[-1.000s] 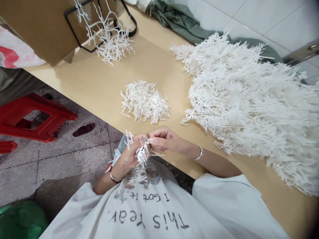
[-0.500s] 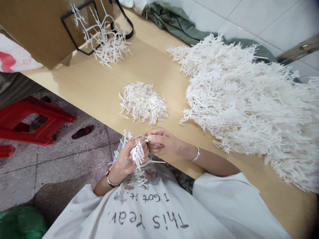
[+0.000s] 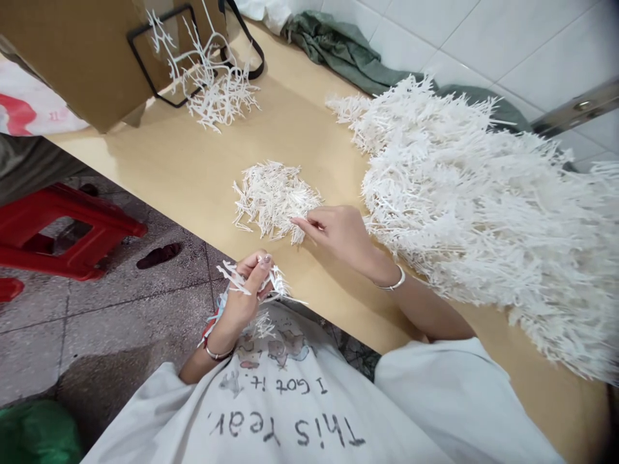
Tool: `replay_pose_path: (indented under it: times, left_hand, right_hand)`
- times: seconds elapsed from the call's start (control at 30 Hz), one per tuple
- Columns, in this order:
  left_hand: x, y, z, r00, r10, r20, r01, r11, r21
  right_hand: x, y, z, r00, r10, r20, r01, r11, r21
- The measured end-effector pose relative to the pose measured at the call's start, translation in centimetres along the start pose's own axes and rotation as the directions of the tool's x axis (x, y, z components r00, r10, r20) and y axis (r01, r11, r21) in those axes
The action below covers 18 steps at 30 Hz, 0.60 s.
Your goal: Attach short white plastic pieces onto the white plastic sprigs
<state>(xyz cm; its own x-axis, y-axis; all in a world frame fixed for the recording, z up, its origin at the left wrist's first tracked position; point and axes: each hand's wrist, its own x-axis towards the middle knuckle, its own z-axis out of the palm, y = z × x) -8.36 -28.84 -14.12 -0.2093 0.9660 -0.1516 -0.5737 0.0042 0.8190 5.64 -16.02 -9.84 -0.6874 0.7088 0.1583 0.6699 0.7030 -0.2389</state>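
My left hand [image 3: 245, 298] is closed around a white branched plastic sprig [image 3: 279, 282] near the table's front edge. Thin side twigs stick out on both sides of the fingers, and more white twigs hang below against the shirt. My right hand [image 3: 344, 237] reaches over the table, thumb and forefinger pinched at the right edge of a small pile of short white plastic pieces [image 3: 271, 196]. Whatever is between those fingertips is too small to make out. A large heap of white branched sprigs [image 3: 464, 200] lies just right of my right hand.
A tangle of bare white branches [image 3: 220, 96] rests by a black wire frame [image 3: 138, 61] and a cardboard box [image 3: 72, 58] at the back left. Dark green cloth [image 3: 333, 48] runs along the tiled wall. A red stool [image 3: 72, 229] stands on the floor at left.
My right hand has left my left hand and moved up and right to the small pile. My left hand has shifted slightly left and turned, still holding the sprig.
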Motion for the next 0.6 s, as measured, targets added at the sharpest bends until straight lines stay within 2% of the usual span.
replay_pose_path:
  times: [0.1,0.17,0.2,0.27,0.37,0.47,0.6]
  left_hand:
    - [0.0,-0.1,0.0,1.000,-0.018,-0.013,0.018,0.999,0.028]
    - [0.0,-0.2,0.0,0.999,-0.028,-0.035,0.030,0.998,0.060]
    - [0.0,-0.2,0.0,0.999,-0.029,-0.042,0.032,0.997,0.074]
    - [-0.1,-0.3,-0.1,0.999,-0.018,-0.049,0.022,0.996,0.092]
    - [-0.1,-0.5,-0.1,0.999,0.019,-0.048,-0.012,0.991,0.133]
    - [-0.2,-0.4,-0.2,0.998,0.059,-0.029,-0.050,0.970,0.238]
    - [-0.2,-0.2,-0.3,0.994,0.101,0.028,-0.104,0.914,0.393]
  right_hand:
    - [0.0,0.1,0.2,0.990,0.075,-0.115,-0.082,0.995,-0.054]
    - [-0.4,-0.2,0.0,0.978,0.074,-0.194,-0.065,0.996,0.056]
    - [-0.6,-0.5,-0.2,0.979,0.060,-0.193,-0.028,0.986,0.164]
    - [-1.2,-1.2,-0.5,0.996,-0.002,-0.084,0.039,0.893,0.449]
    - [-2.1,-2.3,-0.6,0.982,-0.132,0.133,-0.016,0.650,0.760]
    - [-2.5,-3.0,-0.4,0.959,-0.174,0.223,-0.101,0.526,0.844]
    - [-2.6,-3.4,-0.2,0.949,-0.154,0.274,-0.164,0.500,0.850]
